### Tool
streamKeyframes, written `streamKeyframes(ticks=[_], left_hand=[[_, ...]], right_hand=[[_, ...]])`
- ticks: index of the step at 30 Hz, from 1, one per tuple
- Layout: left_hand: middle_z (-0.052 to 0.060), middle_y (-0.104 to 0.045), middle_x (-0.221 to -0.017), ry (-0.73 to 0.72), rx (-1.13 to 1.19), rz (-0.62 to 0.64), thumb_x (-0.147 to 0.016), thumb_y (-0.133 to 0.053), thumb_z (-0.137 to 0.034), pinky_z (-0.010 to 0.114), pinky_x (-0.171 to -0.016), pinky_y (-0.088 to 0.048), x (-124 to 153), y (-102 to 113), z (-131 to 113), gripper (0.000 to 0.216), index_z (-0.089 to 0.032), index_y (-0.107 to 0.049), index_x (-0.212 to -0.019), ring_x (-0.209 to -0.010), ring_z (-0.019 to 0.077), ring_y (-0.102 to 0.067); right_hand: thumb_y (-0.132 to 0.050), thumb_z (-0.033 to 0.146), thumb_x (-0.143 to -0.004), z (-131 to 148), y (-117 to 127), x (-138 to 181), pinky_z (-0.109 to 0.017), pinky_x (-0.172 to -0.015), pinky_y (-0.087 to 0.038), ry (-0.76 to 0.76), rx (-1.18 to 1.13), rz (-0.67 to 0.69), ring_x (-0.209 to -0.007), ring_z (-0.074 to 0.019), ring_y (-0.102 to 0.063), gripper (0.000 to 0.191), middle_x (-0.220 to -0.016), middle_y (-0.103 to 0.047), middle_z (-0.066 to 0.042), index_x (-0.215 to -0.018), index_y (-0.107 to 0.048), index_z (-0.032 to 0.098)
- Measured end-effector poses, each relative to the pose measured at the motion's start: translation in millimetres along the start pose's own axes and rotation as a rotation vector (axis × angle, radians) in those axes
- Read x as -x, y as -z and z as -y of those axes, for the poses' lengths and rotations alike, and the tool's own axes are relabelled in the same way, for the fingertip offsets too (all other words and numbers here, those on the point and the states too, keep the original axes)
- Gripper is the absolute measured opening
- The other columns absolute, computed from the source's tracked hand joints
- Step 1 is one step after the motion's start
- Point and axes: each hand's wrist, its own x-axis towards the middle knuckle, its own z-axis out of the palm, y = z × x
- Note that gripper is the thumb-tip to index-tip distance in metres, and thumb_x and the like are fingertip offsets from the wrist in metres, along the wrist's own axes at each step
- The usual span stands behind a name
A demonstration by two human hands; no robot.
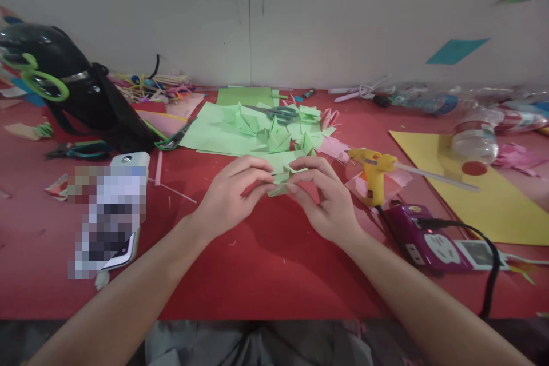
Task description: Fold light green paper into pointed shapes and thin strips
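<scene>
Between my two hands is a small folded piece of light green paper [281, 187], held above the red table. My left hand [234, 194] pinches its left side between thumb and fingers. On the other side, the thumb and fingers of my right hand [323, 194] close on its right edge; part of the paper is hidden behind the fingertips. Just beyond my hands stand several folded green paper shapes [278, 138] on light green sheets [210, 131]. A pair of scissors with dark green handles [283, 114] lies among them.
To the right are a yellow glue gun [374, 174], a purple power strip [418, 234] with a black cable, a yellow sheet [433, 177] and clear plastic bottles [474, 140]. A phone [128, 183], pliers [81, 150] and a tilted black container [94, 91] are on the left.
</scene>
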Motion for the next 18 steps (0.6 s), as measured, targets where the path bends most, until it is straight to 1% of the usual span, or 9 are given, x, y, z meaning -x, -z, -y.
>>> streamKeyframes(ticks=[3,6,10,12,14,18], left_hand=[[0.004,-0.068,-0.101,0.002,0.003,0.012,-0.092,-0.059,-0.015,0.029,-0.087,-0.053,-0.2,-0.6,-1.3,0.008,-0.02,-0.064,-0.089,-0.096,0.0151,-0.065],[0.004,-0.068,-0.099,0.036,-0.02,0.022,-0.093,-0.055,-0.012,0.028,-0.084,-0.053,-0.5,-1.4,-3.2,0.013,-0.02,-0.063,-0.087,-0.094,0.0149,-0.065],[0.004,-0.069,-0.102,0.062,-0.011,-0.009,-0.091,-0.062,-0.02,0.028,-0.086,-0.054,-0.7,-0.6,-1.8,0.002,-0.02,-0.064,-0.091,-0.097,0.0156,-0.066],[0.004,-0.07,-0.103,0.053,0.001,-0.022,-0.089,-0.066,-0.021,0.027,-0.087,-0.054,-0.9,0.7,-0.3,0.003,-0.02,-0.065,-0.092,-0.097,0.0155,-0.067],[0.003,-0.07,-0.102,0.048,-0.001,-0.02,-0.089,-0.064,-0.018,0.027,-0.086,-0.053,-1.0,1.9,0.5,0.002,-0.02,-0.065,-0.09,-0.095,0.0147,-0.067],[0.003,-0.069,-0.098,0.107,-0.024,0.021,-0.091,-0.057,-0.009,0.024,-0.083,-0.053,-1.0,2.7,-1.0,0.013,-0.019,-0.063,-0.085,-0.094,0.0138,-0.066]], right_hand=[[-0.058,0.018,-0.091,0.4,-0.6,0.3,-0.044,-0.096,-0.05,0.024,0.016,-0.009,-0.106,-0.0216,-0.06,0.01,-0.111,-0.06,-0.008,-0.092,-0.064,0.025],[-0.058,0.018,-0.091,0.3,-1.2,0.6,-0.044,-0.094,-0.051,0.052,0.036,-0.01,-0.106,-0.0221,-0.06,0.01,-0.11,-0.06,-0.008,-0.092,-0.064,0.026],[-0.059,0.016,-0.09,-0.8,-0.1,0.7,-0.043,-0.094,-0.051,0.065,0.055,-0.049,-0.105,-0.022,-0.06,0.011,-0.108,-0.061,-0.008,-0.092,-0.065,0.025],[-0.06,0.015,-0.09,-1.5,1.0,0.7,-0.043,-0.094,-0.05,0.063,0.057,-0.072,-0.105,-0.0219,-0.06,0.011,-0.108,-0.061,-0.008,-0.092,-0.065,0.025],[-0.06,0.014,-0.09,-1.9,1.6,0.6,-0.044,-0.094,-0.05,0.066,0.054,-0.079,-0.105,-0.0219,-0.06,0.012,-0.108,-0.061,-0.008,-0.092,-0.065,0.025],[-0.06,0.012,-0.089,-1.7,0.5,0.2,-0.042,-0.093,-0.051,0.091,0.039,-0.078,-0.105,-0.021,-0.061,0.012,-0.107,-0.061,-0.008,-0.091,-0.065,0.023]])
